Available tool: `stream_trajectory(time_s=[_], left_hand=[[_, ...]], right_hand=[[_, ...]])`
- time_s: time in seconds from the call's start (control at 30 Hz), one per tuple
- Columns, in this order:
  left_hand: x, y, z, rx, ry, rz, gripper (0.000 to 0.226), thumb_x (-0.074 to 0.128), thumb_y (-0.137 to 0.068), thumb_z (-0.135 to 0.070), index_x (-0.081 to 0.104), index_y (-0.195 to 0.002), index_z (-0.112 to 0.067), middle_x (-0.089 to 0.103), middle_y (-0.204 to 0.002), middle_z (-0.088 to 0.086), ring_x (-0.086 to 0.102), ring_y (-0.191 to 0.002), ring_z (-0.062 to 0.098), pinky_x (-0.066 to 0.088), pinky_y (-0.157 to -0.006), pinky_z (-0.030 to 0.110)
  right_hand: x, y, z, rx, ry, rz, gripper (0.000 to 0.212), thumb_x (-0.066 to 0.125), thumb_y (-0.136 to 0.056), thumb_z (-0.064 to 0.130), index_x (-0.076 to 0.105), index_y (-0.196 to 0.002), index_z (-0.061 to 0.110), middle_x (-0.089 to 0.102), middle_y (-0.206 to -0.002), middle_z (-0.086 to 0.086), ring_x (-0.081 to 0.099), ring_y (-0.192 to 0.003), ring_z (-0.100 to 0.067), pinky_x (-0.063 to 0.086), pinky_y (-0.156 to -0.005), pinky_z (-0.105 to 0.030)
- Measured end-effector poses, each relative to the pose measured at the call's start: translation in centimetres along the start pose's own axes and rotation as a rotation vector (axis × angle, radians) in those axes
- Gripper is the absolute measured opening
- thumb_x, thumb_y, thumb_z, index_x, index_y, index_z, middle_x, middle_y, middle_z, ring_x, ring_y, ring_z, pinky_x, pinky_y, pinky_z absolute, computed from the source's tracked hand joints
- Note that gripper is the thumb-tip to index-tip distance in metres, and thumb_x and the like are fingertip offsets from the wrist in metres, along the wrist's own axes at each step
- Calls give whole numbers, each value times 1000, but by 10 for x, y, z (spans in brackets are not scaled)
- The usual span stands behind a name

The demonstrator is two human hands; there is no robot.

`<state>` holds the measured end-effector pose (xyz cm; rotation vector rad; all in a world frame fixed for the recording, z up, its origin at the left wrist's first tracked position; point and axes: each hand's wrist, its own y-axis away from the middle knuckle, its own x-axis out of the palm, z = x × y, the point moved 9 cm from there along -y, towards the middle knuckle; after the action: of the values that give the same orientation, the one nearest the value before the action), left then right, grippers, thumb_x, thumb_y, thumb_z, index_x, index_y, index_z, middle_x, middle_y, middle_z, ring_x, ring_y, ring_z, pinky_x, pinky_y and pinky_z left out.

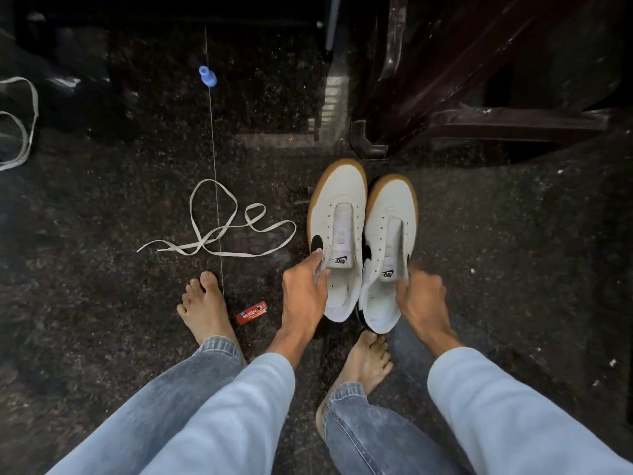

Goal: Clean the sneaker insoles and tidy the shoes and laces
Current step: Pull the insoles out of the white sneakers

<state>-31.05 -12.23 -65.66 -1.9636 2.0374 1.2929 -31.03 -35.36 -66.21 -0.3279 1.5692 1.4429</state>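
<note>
Two white sneakers with tan soles stand side by side on the dark speckled floor, toes pointing away from me and no laces in them. My left hand (303, 291) grips the left sneaker (337, 214) at its collar beside the tongue. My right hand (419, 296) grips the right sneaker (390, 234) at the right side of its opening. A loose white lace (219, 231) lies in loops on the floor to the left of the shoes. A second white lace (24, 121) lies at the far left edge. No insoles can be seen.
A dark brown chair leg (371, 145) stands just beyond the toes. A small blue bottle (207, 75) stands further back on the floor. A red sachet (252, 312) lies by my bare left foot (203, 303). My right foot (363, 365) is just behind the sneakers.
</note>
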Motion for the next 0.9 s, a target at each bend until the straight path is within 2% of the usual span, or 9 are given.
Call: stream_trajectory(time_s=[0.13,0.23,0.37,0.43,0.5,0.57,0.67,0.73,0.9], left_hand=[[0,1,0,-18,-18,3,29,62,-96,-3,67,-124,-1,73,-123,10,72,-108,24,42,-90,7],[1,2,1,-35,-25,14,33,63,-96,-4,65,-129,1,69,-131,12,68,-118,23,36,-98,5],[2,0,6,-42,-35,42,35,64,-97,-6,63,-131,2,68,-132,14,65,-123,25,29,-95,0],[3,2,7,-25,-48,78,36,62,-98,-8,62,-134,-1,67,-134,12,65,-122,25,36,-100,6],[3,5,10,0,-71,100,35,60,-99,-12,62,-133,-7,72,-127,10,70,-113,26,49,-97,21],[-2,12,10,9,-107,96,35,58,-99,-17,59,-134,-15,72,-123,5,70,-110,24,55,-94,33],[-15,32,-10,62,-197,103,43,51,-101,-23,49,-143,-14,61,-139,9,58,-130,28,50,-106,44],[-32,49,-35,128,-294,85,51,45,-102,-25,43,-151,-10,48,-154,15,43,-145,31,41,-117,45],[-88,73,-107,291,-527,15,60,34,-98,-42,48,-147,-9,48,-154,16,47,-143,34,48,-108,52]], right_hand=[[-5,-5,2,-2,24,-57,21,50,-97,11,65,-100,-3,69,-91,-28,67,-82,-44,54,-69,-42],[-8,-8,4,-20,26,-88,18,48,-96,6,64,-101,-3,69,-90,-28,67,-83,-45,54,-69,-42],[-11,-10,8,-41,59,-103,17,49,-97,7,62,-104,-1,69,-94,-28,67,-87,-46,53,-72,-44],[-14,-5,10,-28,38,-101,19,50,-97,11,59,-112,2,69,-99,-27,66,-91,-46,52,-73,-45],[-23,5,19,-43,-16,-154,27,51,-95,10,54,-121,5,66,-108,-22,64,-97,-43,52,-75,-44],[-34,18,35,-131,-7,-224,43,53,-91,7,47,-133,4,57,-128,-20,56,-118,-39,54,-88,-46],[-44,41,62,-247,103,-183,59,50,-95,20,31,-147,1,34,-153,-21,29,-144,-35,38,-113,-47],[-52,59,82,-301,143,-122,65,45,-98,31,22,-153,4,21,-160,-18,16,-150,-32,29,-119,-46],[-92,108,125,-409,243,-116,72,34,-99,48,9,-156,11,6,-164,-14,4,-152,-31,21,-120,-51]])
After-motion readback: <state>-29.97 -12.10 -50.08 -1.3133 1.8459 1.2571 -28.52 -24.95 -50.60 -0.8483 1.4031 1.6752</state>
